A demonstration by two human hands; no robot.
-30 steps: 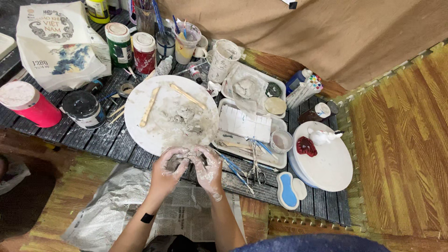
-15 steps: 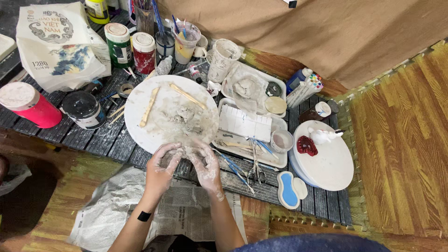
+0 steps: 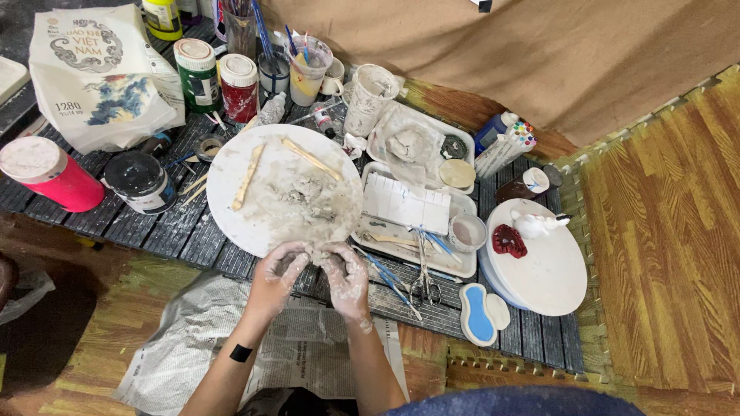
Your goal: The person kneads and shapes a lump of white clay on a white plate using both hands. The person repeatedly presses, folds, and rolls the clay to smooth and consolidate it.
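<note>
just below the near rim of a round white board (image 3: 231,166), left hand (image 3: 277,273) and right hand (image 3: 347,277) together, both smeared pale grey, fingers (image 3: 297,254) curled inward and fingertips meeting over a small lump of grey clay (image 3: 314,253) pinched between them at the board's edge. straight beyond the fingers, more wet clay (image 3: 304,192) smeared and heaped on the board, with two wooden sticks (image 3: 248,176) lying on it farther off, one to the left, one angled toward the right. right of the right fingers, a white tray (image 3: 455,266) with blue-handled brushes and scissors (image 3: 422,281) close by. farther right, a second round white disc (image 3: 547,270) carrying a dark red piece (image 3: 509,240) and a small white figure (image 3: 536,223). left of the left fingers and well apart, a black-lidded tub (image 3: 139,181) and a pink container (image 3: 50,173). under both wrists, crumpled newspaper (image 3: 193,347) spread on the floor. on the left forearm, a small black patch (image 3: 240,353).
</note>
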